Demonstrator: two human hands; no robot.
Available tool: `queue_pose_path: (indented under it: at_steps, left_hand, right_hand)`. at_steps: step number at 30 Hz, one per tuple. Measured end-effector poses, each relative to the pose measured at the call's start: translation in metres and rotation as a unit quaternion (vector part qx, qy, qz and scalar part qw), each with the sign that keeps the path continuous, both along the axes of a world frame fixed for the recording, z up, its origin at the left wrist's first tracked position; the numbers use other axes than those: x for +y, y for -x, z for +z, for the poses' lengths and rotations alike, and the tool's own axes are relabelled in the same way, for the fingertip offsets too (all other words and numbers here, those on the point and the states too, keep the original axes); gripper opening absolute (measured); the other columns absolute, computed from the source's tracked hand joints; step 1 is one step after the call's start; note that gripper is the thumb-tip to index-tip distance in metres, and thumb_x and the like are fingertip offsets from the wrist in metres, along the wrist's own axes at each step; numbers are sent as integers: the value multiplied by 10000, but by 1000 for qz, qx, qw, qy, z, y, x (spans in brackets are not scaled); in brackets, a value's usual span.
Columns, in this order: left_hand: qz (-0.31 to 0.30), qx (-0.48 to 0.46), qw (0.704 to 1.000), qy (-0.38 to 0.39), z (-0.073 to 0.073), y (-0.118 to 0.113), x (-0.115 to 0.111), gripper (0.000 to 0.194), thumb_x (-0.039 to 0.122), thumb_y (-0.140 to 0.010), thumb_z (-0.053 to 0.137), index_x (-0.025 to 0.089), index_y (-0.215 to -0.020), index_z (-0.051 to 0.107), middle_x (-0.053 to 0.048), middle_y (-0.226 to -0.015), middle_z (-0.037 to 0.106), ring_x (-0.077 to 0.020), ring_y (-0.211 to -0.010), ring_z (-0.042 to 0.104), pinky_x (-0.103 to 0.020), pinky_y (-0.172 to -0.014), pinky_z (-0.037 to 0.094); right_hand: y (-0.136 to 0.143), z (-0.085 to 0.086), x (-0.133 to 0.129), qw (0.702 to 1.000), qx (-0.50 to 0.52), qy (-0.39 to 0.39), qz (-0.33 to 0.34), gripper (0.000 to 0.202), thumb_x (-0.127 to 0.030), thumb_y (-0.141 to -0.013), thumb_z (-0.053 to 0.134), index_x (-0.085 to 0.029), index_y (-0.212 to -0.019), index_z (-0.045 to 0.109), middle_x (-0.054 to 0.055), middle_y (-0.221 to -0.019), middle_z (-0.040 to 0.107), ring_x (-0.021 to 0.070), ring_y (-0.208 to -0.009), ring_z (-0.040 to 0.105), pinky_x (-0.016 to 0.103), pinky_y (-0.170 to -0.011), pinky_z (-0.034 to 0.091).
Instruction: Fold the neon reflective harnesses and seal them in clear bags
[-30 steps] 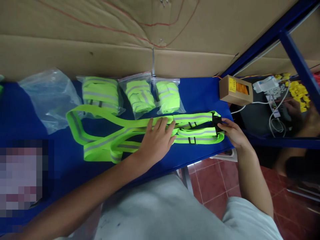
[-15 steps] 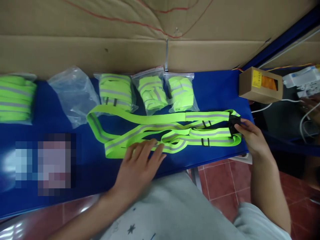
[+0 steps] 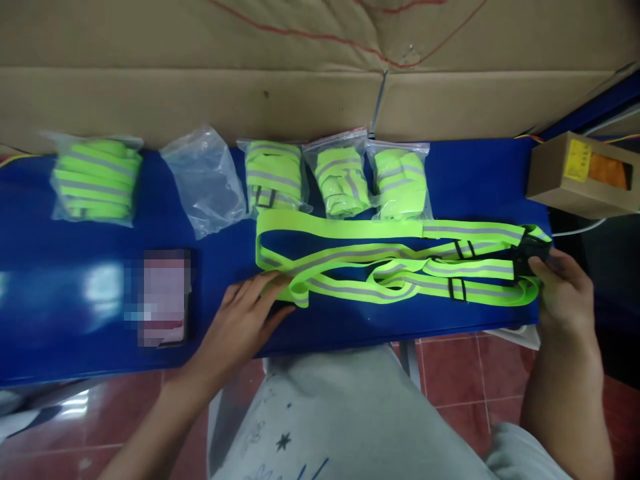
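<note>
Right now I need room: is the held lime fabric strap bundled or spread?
Spread: the lime fabric strap lies in long, open loops.

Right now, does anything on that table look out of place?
The flat plastic bag shows nothing green inside, unlike the four filled bags in its row. The loose green strap lies in uneven loops. Nothing looks spilled or damaged.

What looks like a small workshop. A long blue worktop (image 3: 475,183) carries a loose neon strap (image 3: 340,227) and, along its back edge, a row of bagged neon straps (image 3: 97,180). Behind the worktop rises a wall of brown cardboard-like sheeting (image 3: 150,100), with red wire (image 3: 290,31) strung across. A cardboard box (image 3: 553,173) sits at the worktop's right end; red floor tiles (image 3: 453,373) show below.
</note>
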State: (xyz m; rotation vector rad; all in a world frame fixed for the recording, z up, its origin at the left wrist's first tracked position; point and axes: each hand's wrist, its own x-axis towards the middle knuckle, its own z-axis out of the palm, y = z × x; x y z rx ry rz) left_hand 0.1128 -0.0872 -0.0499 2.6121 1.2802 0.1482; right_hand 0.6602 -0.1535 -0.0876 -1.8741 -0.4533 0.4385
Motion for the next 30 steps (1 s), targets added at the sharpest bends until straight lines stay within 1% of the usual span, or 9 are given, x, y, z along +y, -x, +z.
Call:
queue_pose_path:
  at_steps: [7,11,16,19,22,24,25,28,30]
  left_hand:
    - [14,-58,998,23,5,16,11,219,322,-1046,508,237,-1085,706,-67,-1142,736,-245,-1040,693,-383,-905,482]
    - [52,-91,995,4,7,9,11,182,337,-1020,562,230,-1116,672,-66,-1148,719,-239,-1062,693,-365,-942,498]
    - [135,-67,987,45,2,-3,13,428,400,-1017,524,202,-1394,558,-132,-1312,638,-296,-1189,648,-401,-1004,524]
    - [146,-74,983,86,5,0,16,393,323,-1024,430,213,-1351,621,-116,-1290,672,-302,-1156,662,-418,-1002,526]
    - [209,-174,955,118,13,4,20,351,306,-977,490,225,-1245,701,-91,-1239,716,-285,-1138,676,-401,-1025,520]
    - [285,-306,887,196,19,4,23,310,321,-908,610,226,-1179,727,-66,-1171,742,-250,-1068,699,-343,-963,556]
    - [328,-381,827,251,21,4,25,316,328,-861,674,225,-1155,730,-56,-1142,750,-234,-1028,708,-319,-919,578]
    - [432,-538,605,397,26,0,32,388,307,-727,813,223,-1092,711,-38,-1046,765,-217,-911,735,-315,-830,633]
    - [461,-569,521,438,27,-1,37,374,245,-693,828,225,-1042,696,-24,-950,765,-196,-780,734,-314,-734,649]
  right_hand:
    - [4,5,-1,999,16,8,26,535,-285,-524,877,-194,-1037,755,10,-909,736,138,-756,659,277,-705,560]
    - [6,8,0,999,27,9,31,521,-276,-524,874,-184,-1024,761,30,-919,726,139,-744,646,238,-612,532]
    - [6,7,1,999,28,7,31,490,-270,-517,865,-189,-990,767,37,-921,724,138,-723,643,219,-553,529]
    - [6,6,2,999,26,-3,31,465,-247,-514,874,-198,-965,771,45,-904,733,146,-714,647,198,-499,514]
    - [7,7,2,999,35,0,27,488,-236,-488,875,-198,-961,765,44,-874,731,149,-678,637,187,-439,478]
    - [7,7,3,999,39,-3,22,506,-234,-466,877,-192,-956,758,34,-858,725,141,-676,633,182,-445,482]
    - [8,7,4,999,39,-5,19,509,-234,-457,878,-190,-948,754,29,-852,722,138,-681,633,183,-457,491]
    - [8,6,4,999,36,-11,14,499,-247,-450,874,-190,-930,747,23,-852,723,131,-695,636,196,-513,522]
    - [8,5,4,999,35,-15,15,506,-240,-446,874,-188,-935,753,28,-854,728,130,-707,645,202,-557,535]
